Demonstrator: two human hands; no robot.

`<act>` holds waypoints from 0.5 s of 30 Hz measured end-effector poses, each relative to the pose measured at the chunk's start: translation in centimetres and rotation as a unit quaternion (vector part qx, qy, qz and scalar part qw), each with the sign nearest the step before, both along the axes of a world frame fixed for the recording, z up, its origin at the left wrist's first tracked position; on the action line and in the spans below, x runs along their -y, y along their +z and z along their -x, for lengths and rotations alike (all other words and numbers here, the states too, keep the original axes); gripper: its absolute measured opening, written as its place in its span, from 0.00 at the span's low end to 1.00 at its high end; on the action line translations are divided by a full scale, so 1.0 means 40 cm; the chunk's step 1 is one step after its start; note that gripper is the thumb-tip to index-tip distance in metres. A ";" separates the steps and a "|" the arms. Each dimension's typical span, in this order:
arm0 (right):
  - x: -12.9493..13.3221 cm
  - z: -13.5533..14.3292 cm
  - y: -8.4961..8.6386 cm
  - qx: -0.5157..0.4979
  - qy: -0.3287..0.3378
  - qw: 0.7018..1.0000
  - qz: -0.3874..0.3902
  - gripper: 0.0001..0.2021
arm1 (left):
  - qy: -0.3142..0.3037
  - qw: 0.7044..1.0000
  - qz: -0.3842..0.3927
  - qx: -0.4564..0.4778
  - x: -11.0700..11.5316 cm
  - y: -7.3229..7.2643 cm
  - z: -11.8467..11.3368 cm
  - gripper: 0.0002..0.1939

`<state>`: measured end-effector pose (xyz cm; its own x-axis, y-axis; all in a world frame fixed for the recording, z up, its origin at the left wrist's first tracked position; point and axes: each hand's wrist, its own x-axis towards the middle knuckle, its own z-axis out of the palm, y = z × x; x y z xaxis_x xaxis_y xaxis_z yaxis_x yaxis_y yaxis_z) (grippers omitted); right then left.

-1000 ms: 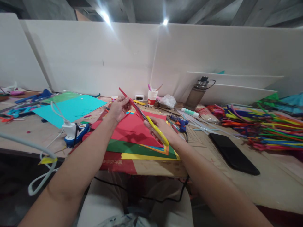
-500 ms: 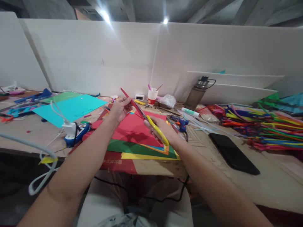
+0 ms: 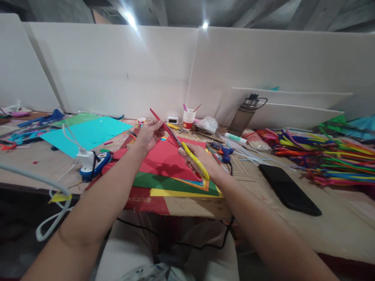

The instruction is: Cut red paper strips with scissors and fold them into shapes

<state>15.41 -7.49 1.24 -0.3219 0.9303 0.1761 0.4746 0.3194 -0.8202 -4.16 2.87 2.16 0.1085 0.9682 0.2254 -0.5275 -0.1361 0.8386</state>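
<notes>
Between thumb and fingers, my left hand (image 3: pixel 150 135) pinches a narrow strip of red paper (image 3: pixel 154 114), whose end sticks up past the fingertips. My right hand (image 3: pixel 197 158) is wrapped round the yellow handles of a pair of scissors (image 3: pixel 195 160). The blades point up and left and lie along the red strip, close to my left fingers; whether they are parted I cannot make out. Below both hands lies a red sheet (image 3: pixel 164 160) on top of a stack, with a green sheet (image 3: pixel 152 182) and a yellow sheet (image 3: pixel 181 193) showing at its near edge.
A turquoise sheet (image 3: pixel 88 134) and a blue power strip (image 3: pixel 101 164) are on the left. Behind the stack stands a paper cup (image 3: pixel 189 119). On the right are a bottle (image 3: pixel 242 116), a blue glue gun (image 3: pixel 226 154), a black phone (image 3: pixel 288 189) and bundled pipe cleaners (image 3: pixel 331 152).
Both hands, the scissors and the red strip hold nearly the same pose, with only a very slight shift to the right.
</notes>
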 end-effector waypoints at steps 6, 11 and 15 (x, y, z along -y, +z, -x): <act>0.005 0.002 0.001 -0.009 -0.006 1.000 0.024 0.22 | -0.001 1.000 -0.002 0.001 -0.002 -0.003 0.002 0.07; 0.003 0.002 0.001 -0.009 -0.006 0.999 0.030 0.22 | -0.003 1.000 -0.005 0.001 -0.002 -0.004 0.003 0.08; 0.002 0.001 -0.001 -0.013 -0.007 1.000 0.027 0.22 | -0.007 1.000 -0.004 0.006 -0.003 -0.003 0.002 0.08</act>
<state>15.38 -7.58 1.19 -0.3049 0.9430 0.1334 0.4570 0.2678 -0.8482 -4.25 2.98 2.04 0.1184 0.9650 0.2341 -0.5394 -0.1354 0.8311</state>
